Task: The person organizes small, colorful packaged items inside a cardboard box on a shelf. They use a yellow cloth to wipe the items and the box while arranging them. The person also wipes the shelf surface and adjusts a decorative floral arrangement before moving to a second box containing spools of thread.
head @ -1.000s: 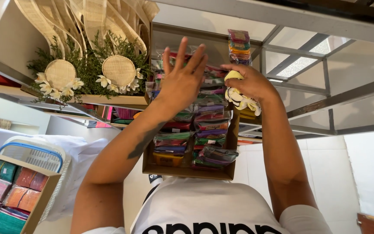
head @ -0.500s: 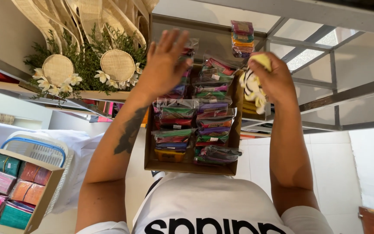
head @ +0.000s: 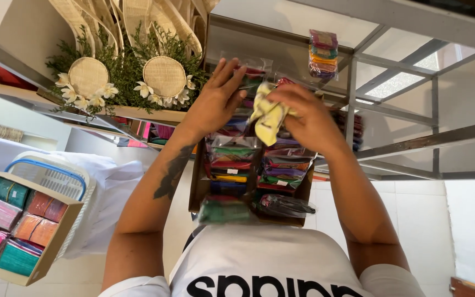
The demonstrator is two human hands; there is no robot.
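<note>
While left hand [head: 215, 104] lies flat, grip released, on packets [head: 232, 159], right hand [head: 309, 118] clenches yellow cloth [head: 269, 115].

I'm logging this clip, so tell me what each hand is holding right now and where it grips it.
The right hand grips a crumpled yellow cloth by its bunched right side. The left hand rests open on packets in the cardboard box, gripping nothing.

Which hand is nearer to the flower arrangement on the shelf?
Left. The left hand is just right of the flower arrangement, fingers spread over the packets. The right hand is farther right, gripping a yellow cloth.
</note>
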